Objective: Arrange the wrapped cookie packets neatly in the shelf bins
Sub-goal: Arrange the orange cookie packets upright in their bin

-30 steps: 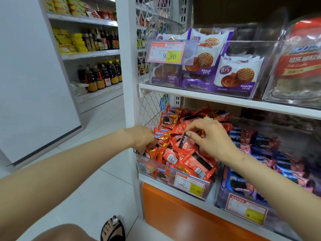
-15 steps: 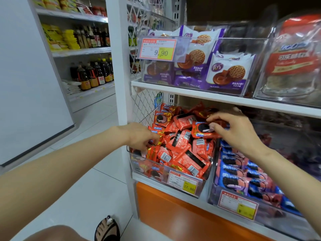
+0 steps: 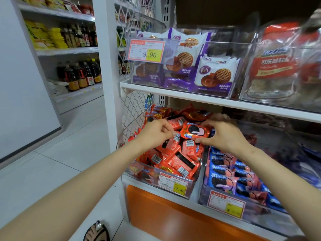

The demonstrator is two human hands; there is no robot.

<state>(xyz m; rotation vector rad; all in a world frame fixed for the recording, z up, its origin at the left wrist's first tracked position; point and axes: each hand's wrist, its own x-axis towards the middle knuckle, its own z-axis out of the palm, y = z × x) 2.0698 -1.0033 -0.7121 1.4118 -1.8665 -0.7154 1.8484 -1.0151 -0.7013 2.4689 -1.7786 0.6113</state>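
Red packet (image 3: 195, 132) lies crosswise atop the shelf's left-end bin (image 3: 139, 172); right hand (image 3: 224, 136) grips its right end, left hand (image 3: 156, 133) pinches a neighbouring packet (image 3: 166, 145) beside it.

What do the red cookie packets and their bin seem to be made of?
The red cookie packets look like glossy plastic film: they crinkle and glint. The bin seems clear, hard plastic: packets show through its front wall.
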